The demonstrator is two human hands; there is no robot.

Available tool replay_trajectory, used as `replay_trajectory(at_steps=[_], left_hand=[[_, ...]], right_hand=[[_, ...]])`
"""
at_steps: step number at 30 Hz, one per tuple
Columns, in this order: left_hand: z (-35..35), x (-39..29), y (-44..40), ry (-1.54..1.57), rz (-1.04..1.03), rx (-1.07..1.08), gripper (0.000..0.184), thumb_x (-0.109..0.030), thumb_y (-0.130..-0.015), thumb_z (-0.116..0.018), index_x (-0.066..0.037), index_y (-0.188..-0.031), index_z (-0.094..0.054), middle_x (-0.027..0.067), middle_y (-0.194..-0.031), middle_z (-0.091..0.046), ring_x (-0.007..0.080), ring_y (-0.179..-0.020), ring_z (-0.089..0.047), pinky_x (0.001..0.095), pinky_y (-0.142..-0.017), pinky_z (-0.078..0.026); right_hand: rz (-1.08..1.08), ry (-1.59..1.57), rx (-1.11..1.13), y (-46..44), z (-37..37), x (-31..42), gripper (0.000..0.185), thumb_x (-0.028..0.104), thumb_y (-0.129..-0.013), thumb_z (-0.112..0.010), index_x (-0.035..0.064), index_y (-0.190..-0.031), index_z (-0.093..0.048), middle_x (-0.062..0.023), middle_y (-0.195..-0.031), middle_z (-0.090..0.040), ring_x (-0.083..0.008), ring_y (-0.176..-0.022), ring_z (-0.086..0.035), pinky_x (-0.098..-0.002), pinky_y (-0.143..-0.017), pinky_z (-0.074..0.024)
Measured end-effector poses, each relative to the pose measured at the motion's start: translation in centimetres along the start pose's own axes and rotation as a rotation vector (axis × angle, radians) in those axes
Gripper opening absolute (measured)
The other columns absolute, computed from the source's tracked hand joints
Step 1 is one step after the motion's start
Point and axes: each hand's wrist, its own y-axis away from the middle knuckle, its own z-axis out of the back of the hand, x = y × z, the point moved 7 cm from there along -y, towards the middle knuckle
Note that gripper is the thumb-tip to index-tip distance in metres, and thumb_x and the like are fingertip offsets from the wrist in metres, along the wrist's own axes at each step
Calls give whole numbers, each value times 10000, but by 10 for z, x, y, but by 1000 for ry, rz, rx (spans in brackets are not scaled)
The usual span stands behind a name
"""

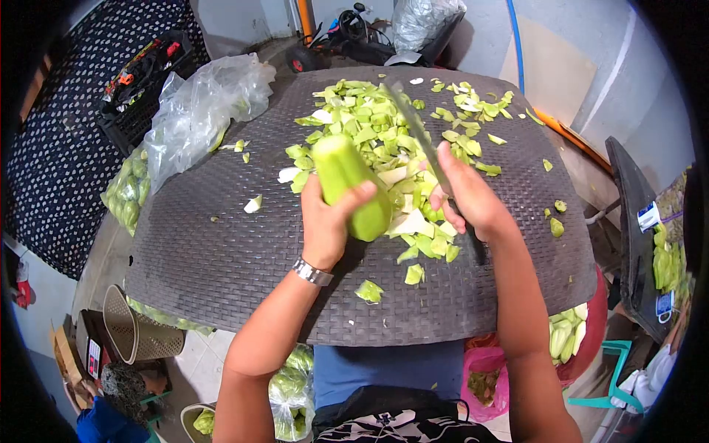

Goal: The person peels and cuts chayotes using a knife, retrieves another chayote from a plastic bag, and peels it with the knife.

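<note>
My left hand (329,221), with a metal watch on its wrist, is wrapped round a large pale green vegetable (354,192), held tilted above the dark woven table (221,273). My right hand (469,192) grips a long knife (417,125), its blade slanting up and to the left, just right of the vegetable and apart from it. Under and behind both hands spreads a heap of green and white peelings (362,111), partly hidden by the vegetable and my hands.
A clear plastic bag (210,111) lies on the table's left edge. More cut pieces (480,107) are scattered at the right. Around the table stand a beige basket (136,328), a pink bag (484,384), a red tub (594,325) and a dark chair (635,244).
</note>
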Motion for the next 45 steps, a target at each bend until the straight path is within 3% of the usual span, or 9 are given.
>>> replay_trajectory(at_steps=[4,15,20,25,33,37,40,42,45], left_hand=[[9,20,-11,582,295,-112,422,-281,-973,-696,-37,-1293,-571,128,-1185,-687,275,-1056,-704,445,-967,-567],[-9,18,-4,655,317,64,475,-275,-1019,-687,-36,-1401,-538,146,-1398,-622,305,-1335,-580,494,-1161,-441],[-21,22,7,628,504,183,527,-255,-978,-738,-23,-1411,-546,135,-1377,-635,267,-1321,-588,477,-1121,-478],[-8,14,-4,259,463,221,570,-198,-891,-845,-4,-1356,-581,99,-1151,-727,184,-912,-736,282,-763,-618],[-12,-13,-4,-618,4,383,664,-310,-592,-1030,-16,-1045,-645,118,-945,-749,178,-847,-729,328,-812,-589],[-44,-14,20,-924,-9,479,917,-168,-607,-937,-27,-1390,-481,95,-1011,-724,222,-954,-714,351,-911,-563],[-31,1,10,-632,43,413,908,-98,-627,-904,-18,-1412,-454,110,-1168,-686,217,-1084,-680,352,-974,-547],[-26,10,3,-137,164,397,886,-55,-637,-913,-15,-1399,-463,99,-1296,-630,194,-1172,-641,357,-1010,-537],[-14,2,-3,-294,-50,330,914,-79,-683,-947,-31,-1422,-411,114,-1320,-630,195,-1182,-647,354,-1013,-547]], right_hand=[[-12,334,-226,3,5,-9,784,671,-1041,-483,-21,-1407,-519,-103,-758,-617,-109,-442,-464,-279,-444,-422],[90,-270,231,7,-39,3,496,435,-947,-786,-12,-1114,-649,-64,-697,-620,-47,-370,-429,-224,-351,-313],[37,-351,58,0,-26,-5,457,458,-973,-739,7,-952,-666,-41,-673,-595,-45,-366,-413,-224,-348,-316],[-34,-430,-18,-7,-15,-13,502,556,-1011,-629,55,-1018,-647,-15,-636,-530,-55,-352,-388,-226,-330,-323],[-155,-296,-67,-11,-9,-26,612,650,-997,-589,48,-911,-657,-1,-578,-496,-67,-350,-372,-254,-332,-323],[-104,-122,-7,-10,-13,-25,715,738,-998,-505,61,-812,-640,4,-593,-524,-69,-399,-430,-251,-365,-331],[21,-8,-81,3,-14,0,719,719,-1010,-505,41,-812,-643,15,-617,-531,-80,-443,-459,-273,-407,-375],[279,255,-139,2,-14,5,736,701,-923,-659,-5,-1132,-652,-106,-718,-665,-249,-620,-671,-372,-602,-545],[600,775,-337,33,-37,36,1075,693,-762,-821,19,-1513,-453,-264,-962,-746,-428,-947,-757,-486,-856,-594]])
